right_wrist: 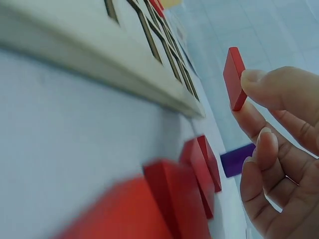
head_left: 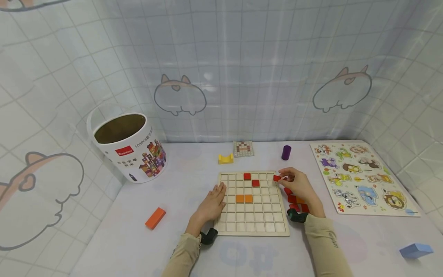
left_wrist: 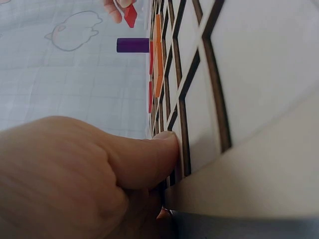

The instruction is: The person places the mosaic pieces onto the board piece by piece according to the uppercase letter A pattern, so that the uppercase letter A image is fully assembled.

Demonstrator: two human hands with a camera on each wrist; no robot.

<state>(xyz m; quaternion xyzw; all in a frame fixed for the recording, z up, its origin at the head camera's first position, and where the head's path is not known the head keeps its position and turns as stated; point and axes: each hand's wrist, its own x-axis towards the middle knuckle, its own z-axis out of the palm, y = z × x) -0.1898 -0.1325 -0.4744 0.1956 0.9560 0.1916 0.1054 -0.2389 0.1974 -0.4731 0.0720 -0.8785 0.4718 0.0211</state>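
Observation:
A wooden grid board (head_left: 254,227) lies in front of me, with two red tiles (head_left: 247,176) and two orange tiles (head_left: 244,198) set in its squares. My left hand (head_left: 211,204) rests along the board's left edge; its thumb (left_wrist: 149,159) touches the rim in the left wrist view. At the upper right corner, my right hand (head_left: 299,186) pinches a thin red tile (right_wrist: 233,78) between thumb and fingers. It holds that tile raised and tilted, while the other fingers curl loosely below. Loose red tiles (head_left: 292,199) and an orange one lie beside the board, under the right wrist.
Behind the board are a small pattern card (head_left: 243,149), a yellow block (head_left: 225,159) and a purple cylinder (head_left: 286,152). An animal puzzle board (head_left: 367,181) lies right. A large bucket (head_left: 129,154) and an orange block (head_left: 155,218) are left; a blue block (head_left: 416,251) is front right.

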